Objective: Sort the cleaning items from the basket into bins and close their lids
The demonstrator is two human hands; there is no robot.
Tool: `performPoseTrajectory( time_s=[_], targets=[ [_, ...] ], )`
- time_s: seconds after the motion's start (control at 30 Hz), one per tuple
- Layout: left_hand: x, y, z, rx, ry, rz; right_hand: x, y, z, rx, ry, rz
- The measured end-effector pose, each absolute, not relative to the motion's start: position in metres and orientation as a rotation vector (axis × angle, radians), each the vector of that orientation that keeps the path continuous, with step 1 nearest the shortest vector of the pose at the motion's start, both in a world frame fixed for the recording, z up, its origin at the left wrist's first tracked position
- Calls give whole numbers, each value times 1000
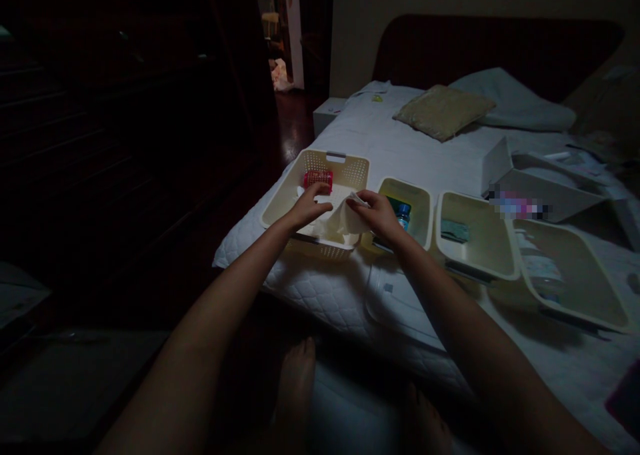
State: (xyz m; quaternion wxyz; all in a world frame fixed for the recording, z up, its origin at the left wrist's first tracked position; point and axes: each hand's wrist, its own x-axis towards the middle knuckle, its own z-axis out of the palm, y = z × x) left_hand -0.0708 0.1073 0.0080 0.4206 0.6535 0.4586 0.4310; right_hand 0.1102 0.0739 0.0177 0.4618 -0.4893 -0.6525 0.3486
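Both of my hands reach into a cream perforated basket [350, 170] at the bed's left corner. My left hand [309, 204] and my right hand [373, 214] each pinch one end of a white cloth or paper sheet [341, 219] that hangs crumpled between them over the basket's front rim. A small red object [318, 177] lies inside the basket, just behind my left hand's fingers.
Three more cream bins [475, 242] stand in a row to the right, one holding a blue-capped item [401, 212]. Pillows [443, 110] and an open white box [545, 188] lie further back on the bed. The dark floor and my bare feet [296, 375] are below.
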Motion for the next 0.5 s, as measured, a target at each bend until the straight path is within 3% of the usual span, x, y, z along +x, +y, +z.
performPoseTrajectory(
  time_s=[0.3,0.5],
  targets=[
    [-56,93,10,1500,818,794,106,67,35,-1239,-1764,643],
    [-46,92,11,1436,909,906,115,66,38,-1252,-1685,558]
  ],
)
